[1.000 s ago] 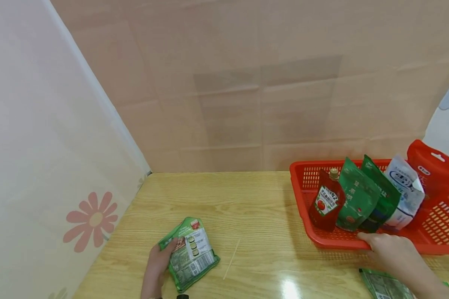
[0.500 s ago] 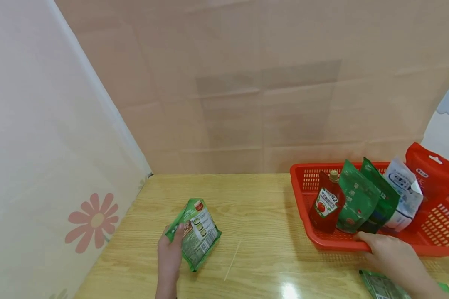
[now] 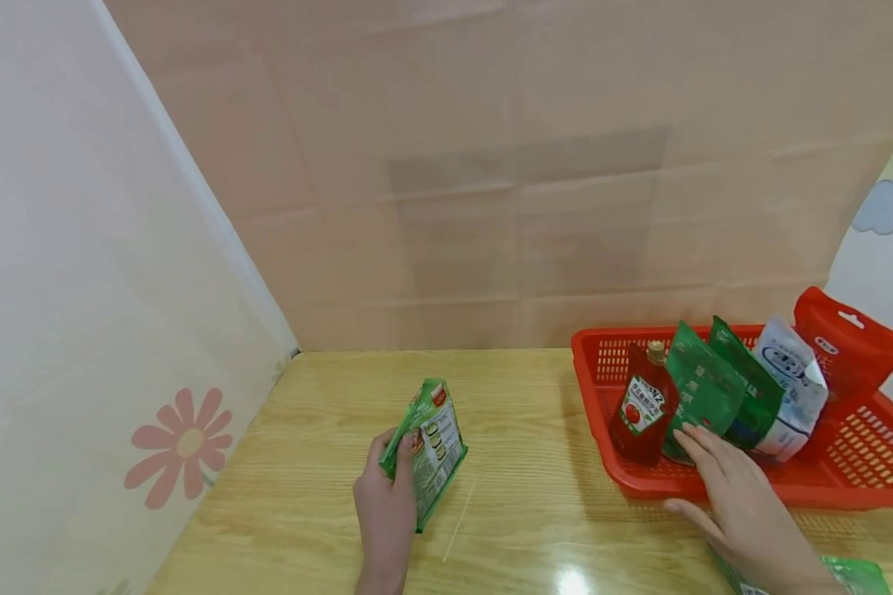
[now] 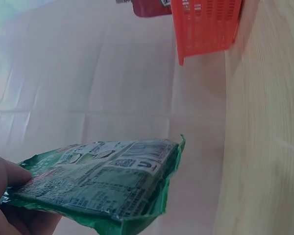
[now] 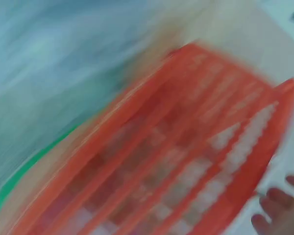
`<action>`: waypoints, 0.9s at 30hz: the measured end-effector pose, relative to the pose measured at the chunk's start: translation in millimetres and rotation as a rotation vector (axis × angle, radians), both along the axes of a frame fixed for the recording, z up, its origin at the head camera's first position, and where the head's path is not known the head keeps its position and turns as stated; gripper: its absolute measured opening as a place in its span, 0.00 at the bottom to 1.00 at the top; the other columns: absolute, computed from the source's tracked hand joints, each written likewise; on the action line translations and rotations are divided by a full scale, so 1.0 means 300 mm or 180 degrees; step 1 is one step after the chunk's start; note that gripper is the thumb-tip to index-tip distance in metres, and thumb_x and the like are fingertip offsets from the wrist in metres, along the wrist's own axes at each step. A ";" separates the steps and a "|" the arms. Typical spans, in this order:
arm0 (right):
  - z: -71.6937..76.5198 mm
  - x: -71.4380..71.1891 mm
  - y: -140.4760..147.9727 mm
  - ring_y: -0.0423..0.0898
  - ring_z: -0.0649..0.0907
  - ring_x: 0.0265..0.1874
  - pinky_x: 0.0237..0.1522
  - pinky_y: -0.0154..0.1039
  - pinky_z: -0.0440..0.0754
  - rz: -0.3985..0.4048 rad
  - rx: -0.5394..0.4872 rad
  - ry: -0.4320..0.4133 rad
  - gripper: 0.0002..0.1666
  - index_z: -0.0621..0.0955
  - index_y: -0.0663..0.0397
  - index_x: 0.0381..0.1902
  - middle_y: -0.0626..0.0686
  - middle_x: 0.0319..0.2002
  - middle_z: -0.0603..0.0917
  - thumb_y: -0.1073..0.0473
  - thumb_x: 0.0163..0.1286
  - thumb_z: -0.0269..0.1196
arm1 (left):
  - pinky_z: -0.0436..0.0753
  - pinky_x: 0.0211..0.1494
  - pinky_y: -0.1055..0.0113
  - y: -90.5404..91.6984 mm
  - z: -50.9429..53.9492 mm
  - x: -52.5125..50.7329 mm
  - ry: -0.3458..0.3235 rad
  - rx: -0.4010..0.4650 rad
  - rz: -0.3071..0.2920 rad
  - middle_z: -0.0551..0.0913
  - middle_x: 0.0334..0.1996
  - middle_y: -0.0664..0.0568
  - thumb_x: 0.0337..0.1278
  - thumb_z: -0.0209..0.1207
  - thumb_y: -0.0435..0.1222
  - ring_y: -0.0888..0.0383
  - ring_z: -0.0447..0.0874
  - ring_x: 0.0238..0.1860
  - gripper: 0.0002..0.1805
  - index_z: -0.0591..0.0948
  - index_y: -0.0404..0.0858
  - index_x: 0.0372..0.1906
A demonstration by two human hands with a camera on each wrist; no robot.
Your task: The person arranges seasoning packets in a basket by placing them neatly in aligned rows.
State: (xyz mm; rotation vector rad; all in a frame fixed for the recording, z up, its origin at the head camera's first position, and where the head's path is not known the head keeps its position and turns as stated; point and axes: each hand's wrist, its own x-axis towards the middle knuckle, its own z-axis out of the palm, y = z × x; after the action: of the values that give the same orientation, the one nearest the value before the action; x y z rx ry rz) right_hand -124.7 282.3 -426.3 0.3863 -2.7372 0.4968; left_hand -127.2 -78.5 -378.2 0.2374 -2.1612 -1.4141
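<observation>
My left hand (image 3: 387,504) pinches one edge of a flat green food packet (image 3: 439,450), thumb on its printed back, and holds it tilted above the table. In the left wrist view the packet (image 4: 108,176) extends from the thumb and fingers. My right hand (image 3: 737,504), fingers extended, reaches over the front rim of a red plastic basket (image 3: 591,405), its fingertips by a green pouch (image 3: 703,380); contact there is unclear. Left of that pouch stands a ketchup pouch (image 3: 643,405). The right wrist view is blurred, with fingertips (image 5: 279,210) at the basket's edge.
The basket also holds another green pouch (image 3: 752,380), a white bag (image 3: 792,397) and a red bag (image 3: 848,347). Partly under my right forearm, a second green packet (image 3: 859,574) lies on the wooden table (image 3: 521,463). A paper-covered wall (image 3: 461,248) stands behind.
My left hand has lifted the food packet off the table and carried it rightward, turning it more upright. The right hand has let go of the basket rim and straightened its fingers above it.
</observation>
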 end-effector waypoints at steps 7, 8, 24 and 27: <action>0.079 0.071 -0.227 0.57 0.62 0.64 0.69 0.59 0.59 0.0111 -0.0630 0.0309 0.42 0.61 0.57 0.70 0.60 0.69 0.62 0.51 0.63 0.65 | 0.83 0.23 0.69 0.059 0.019 0.012 0.0164 -0.0084 -0.0120 0.88 0.32 0.38 0.68 0.53 0.43 0.48 0.89 0.29 0.16 0.79 0.32 0.44; 0.078 0.078 -0.251 0.54 0.61 0.66 0.74 0.49 0.56 0.0166 -0.0643 0.0374 0.43 0.61 0.56 0.70 0.59 0.69 0.63 0.51 0.62 0.66 | 0.83 0.23 0.70 0.066 0.022 0.014 0.0165 -0.0071 -0.0128 0.88 0.32 0.39 0.68 0.53 0.44 0.49 0.89 0.28 0.16 0.79 0.33 0.44; -0.013 0.110 -0.476 0.60 0.74 0.63 0.51 0.56 0.79 0.0607 -0.0696 -0.0214 0.54 0.60 0.63 0.70 0.62 0.68 0.69 0.42 0.55 0.69 | 0.86 0.37 0.66 0.169 0.027 0.063 -0.0221 0.0894 -0.0982 0.86 0.42 0.41 0.67 0.54 0.43 0.54 0.87 0.41 0.16 0.77 0.33 0.44; -0.034 0.114 -0.488 0.59 0.73 0.63 0.49 0.53 0.81 0.0660 -0.0796 -0.0155 0.59 0.56 0.59 0.73 0.63 0.68 0.68 0.39 0.52 0.71 | 0.86 0.38 0.66 0.192 0.023 0.082 -0.0349 0.1015 -0.1298 0.85 0.44 0.39 0.68 0.52 0.42 0.53 0.87 0.42 0.15 0.74 0.32 0.45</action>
State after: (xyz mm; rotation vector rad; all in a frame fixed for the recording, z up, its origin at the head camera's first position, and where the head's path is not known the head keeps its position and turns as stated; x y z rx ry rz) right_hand -90.6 135.9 -436.5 0.6015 -2.6494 0.9022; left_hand -102.5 -21.0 -371.2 -0.0162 -2.1426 -2.0208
